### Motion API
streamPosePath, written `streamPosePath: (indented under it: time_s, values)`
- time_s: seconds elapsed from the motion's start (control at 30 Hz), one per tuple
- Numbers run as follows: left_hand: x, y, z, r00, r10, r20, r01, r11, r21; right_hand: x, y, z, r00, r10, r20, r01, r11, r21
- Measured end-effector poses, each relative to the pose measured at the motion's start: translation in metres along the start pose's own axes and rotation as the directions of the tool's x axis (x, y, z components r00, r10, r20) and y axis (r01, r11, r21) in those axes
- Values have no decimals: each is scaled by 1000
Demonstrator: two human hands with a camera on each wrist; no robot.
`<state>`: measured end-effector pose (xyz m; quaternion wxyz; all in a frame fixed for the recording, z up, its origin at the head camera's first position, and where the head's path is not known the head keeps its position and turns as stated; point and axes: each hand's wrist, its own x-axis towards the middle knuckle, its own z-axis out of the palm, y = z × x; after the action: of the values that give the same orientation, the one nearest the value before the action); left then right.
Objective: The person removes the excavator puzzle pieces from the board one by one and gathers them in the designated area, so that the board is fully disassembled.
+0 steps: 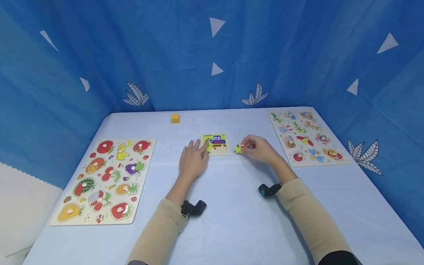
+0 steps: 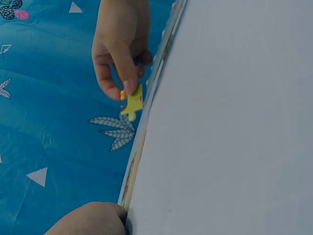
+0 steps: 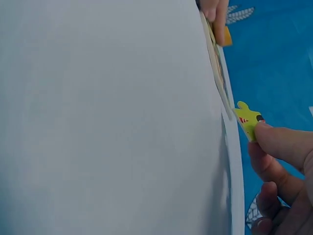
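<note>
A small square jigsaw puzzle [image 1: 222, 151] with a blue vehicle picture lies near the middle of the table, its lower right part pale and bare. My left hand [image 1: 193, 162] rests flat at its left side, fingers fairly straight, the index finger reaching onto the picture. To the right of the puzzle, my right hand [image 1: 261, 149] pinches a yellow-green jigsaw piece [image 3: 248, 121] between thumb and index finger. The piece has a rounded knob and red marks, and is held a short way off the puzzle's right edge. The left wrist view shows this piece [image 2: 134, 102] tilted under the thumb.
A fruit peg board [image 1: 139, 173] lies at the left of the white table [image 1: 228, 221]. On the far right is an insect puzzle board [image 1: 316, 163]. A yellow cube [image 1: 175, 118] stands near the back edge, before a blue curtain [image 1: 185, 55].
</note>
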<state>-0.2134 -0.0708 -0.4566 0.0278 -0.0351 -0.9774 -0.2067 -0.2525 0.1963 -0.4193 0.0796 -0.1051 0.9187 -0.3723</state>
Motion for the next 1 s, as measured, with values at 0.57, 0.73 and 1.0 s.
streamPosePath:
  time_s: [0.57, 0.73, 1.0]
  values:
    - [0, -1, 2, 1000, -5, -24, 4, 1000, -15, -12, 19, -19, 1000, 21, 1, -20, 998, -56]
    - [1, -1, 3, 999, -7, -32, 6, 1000, -18, -11, 18, -18, 1000, 21, 7, -21, 997, -73]
    - [1, -2, 3, 999, -3, -33, 3, 1000, -19, -9, 19, -16, 1000, 6, 23, -3, 991, -133]
